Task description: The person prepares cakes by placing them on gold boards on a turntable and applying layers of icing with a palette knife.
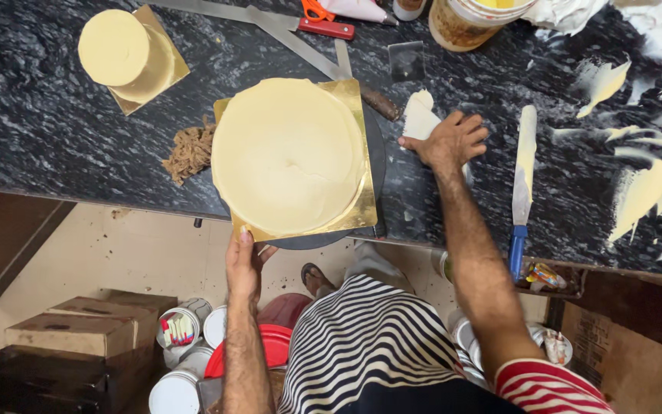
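A round cake (285, 153) coated in pale cream sits on a square gold board (358, 207), which rests on a dark turntable (377, 153) at the counter's front edge. My left hand (243, 264) touches the near left corner of the gold board, thumb up on its edge. My right hand (446, 142) is to the right of the cake, pressing a white flat scraper (419, 115) smeared with cream against the black counter. A smaller cream-coated cake (120, 54) stands on its own gold board at the back left.
A long palette knife (522, 176) with a blue handle lies right of my hand. Cream smears (641, 192) cover the counter's right side. A heap of brown crumbs (191, 151) lies left of the cake. Tubs, scissors and metal rulers sit along the back. Boxes and buckets stand on the floor.
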